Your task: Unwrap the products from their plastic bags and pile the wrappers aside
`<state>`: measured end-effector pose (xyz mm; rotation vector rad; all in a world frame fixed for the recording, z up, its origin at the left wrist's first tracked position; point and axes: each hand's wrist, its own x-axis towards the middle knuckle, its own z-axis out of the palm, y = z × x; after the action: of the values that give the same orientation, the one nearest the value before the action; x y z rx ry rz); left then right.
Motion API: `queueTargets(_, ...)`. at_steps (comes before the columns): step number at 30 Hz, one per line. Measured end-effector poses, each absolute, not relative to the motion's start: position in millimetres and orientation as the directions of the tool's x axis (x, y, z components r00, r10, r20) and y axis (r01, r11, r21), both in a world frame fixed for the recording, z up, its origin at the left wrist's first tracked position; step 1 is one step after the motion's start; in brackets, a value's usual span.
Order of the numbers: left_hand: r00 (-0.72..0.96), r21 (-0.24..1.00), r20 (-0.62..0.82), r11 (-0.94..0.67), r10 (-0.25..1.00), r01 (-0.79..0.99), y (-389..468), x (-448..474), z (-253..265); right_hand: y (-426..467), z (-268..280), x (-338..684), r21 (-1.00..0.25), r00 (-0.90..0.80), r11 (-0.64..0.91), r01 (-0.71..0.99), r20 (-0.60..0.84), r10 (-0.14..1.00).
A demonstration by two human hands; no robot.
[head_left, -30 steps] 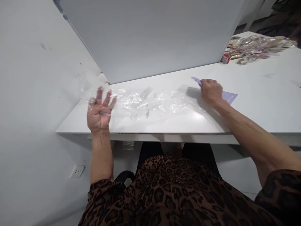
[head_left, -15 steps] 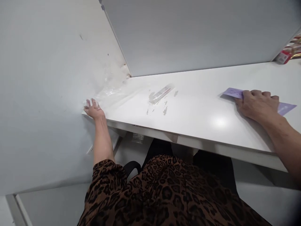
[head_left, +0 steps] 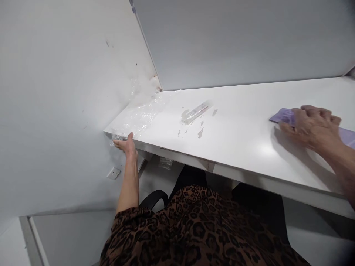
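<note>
At the left end of a white desk (head_left: 235,136), my left hand (head_left: 127,145) is at the front edge, palm up, fingers stretched toward the wall and thumb raised apart. A thin clear plastic film (head_left: 141,116) lies crinkled over that end, and its near corner hangs at my fingers. My right hand (head_left: 317,127) is closed over a purple cloth (head_left: 285,116) above the right part of the desk. The cloth sticks out on both sides of the hand, which is slightly blurred.
A narrow clear packet (head_left: 196,112) lies mid-desk among greyish smudges (head_left: 200,133). A grey panel (head_left: 235,40) rises behind the desk, and a white wall (head_left: 69,92) bounds the left. Below are a wall socket (head_left: 113,173), a chair armrest (head_left: 154,197) and a plastic-wrapped item (head_left: 165,163).
My left hand has dropped from the desk surface to its front edge, and the film lies flatter. My right hand has lifted somewhat with the cloth. The view has shifted left.
</note>
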<state>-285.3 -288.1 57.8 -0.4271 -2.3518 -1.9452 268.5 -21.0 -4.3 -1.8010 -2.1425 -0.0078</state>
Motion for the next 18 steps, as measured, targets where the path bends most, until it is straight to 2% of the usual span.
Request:
queueTargets(2, -0.914, 0.881, 0.386, 0.242, 0.128, 0.406, -285, -258, 60, -30, 6, 251, -0.202, -0.263, 0.327, 0.923, 0.286, 0.921)
queueTargets(3, -0.863, 0.838, 0.470, 0.216, 0.183, 0.502, -277, -244, 60, -33, 12, 241, -0.193, -0.320, 0.382, 0.904, 0.287, 0.903)
queueTargets(5, -0.707, 0.766, 0.569, 0.042, 0.421, 0.641, -248, -215, 59, -37, 23, 217, -0.174, -0.407, 0.464, 0.868, 0.283, 0.868)
queueTargets(6, -0.620, 0.753, 0.564, -0.032, 0.546, 0.657, -228, -201, 58, -37, 28, 204, -0.167, -0.442, 0.496, 0.852, 0.277, 0.853)
queueTargets(7, -0.528, 0.740, 0.522, -0.048, 0.669, 0.671, -207, -186, 56, -37, 32, 191, -0.164, -0.468, 0.519, 0.839, 0.270, 0.842)
queueTargets(9, -0.377, 0.693, 0.389, 0.003, 0.840, 0.721, -161, -160, 52, -36, 35, 167, -0.187, -0.496, 0.546, 0.817, 0.256, 0.830)
queueTargets(11, -0.239, 0.538, 0.249, 0.071, 0.939, 0.840, -120, -139, 49, -34, 31, 150, -0.235, -0.505, 0.561, 0.794, 0.257, 0.824)
queueTargets(13, -0.186, 0.315, 0.103, 0.145, 0.977, 0.938, -88, -123, 47, -32, 21, 141, -0.279, -0.513, 0.578, 0.767, 0.274, 0.813)
queueTargets(15, -0.200, 0.130, 0.031, 0.194, 0.979, 0.972, -68, -116, 47, -29, 9, 140, -0.322, -0.521, 0.593, 0.738, 0.287, 0.804)
queueTargets(17, -0.214, 0.058, 0.043, 0.211, 0.976, 0.976, -58, -114, 46, -26, 0, 144, -0.394, -0.506, 0.593, 0.702, 0.309, 0.805)
queueTargets(18, -0.213, 0.075, 0.068, 0.208, 0.975, 0.975, -56, -114, 46, -24, -3, 147, -0.459, -0.483, 0.582, 0.671, 0.325, 0.813)
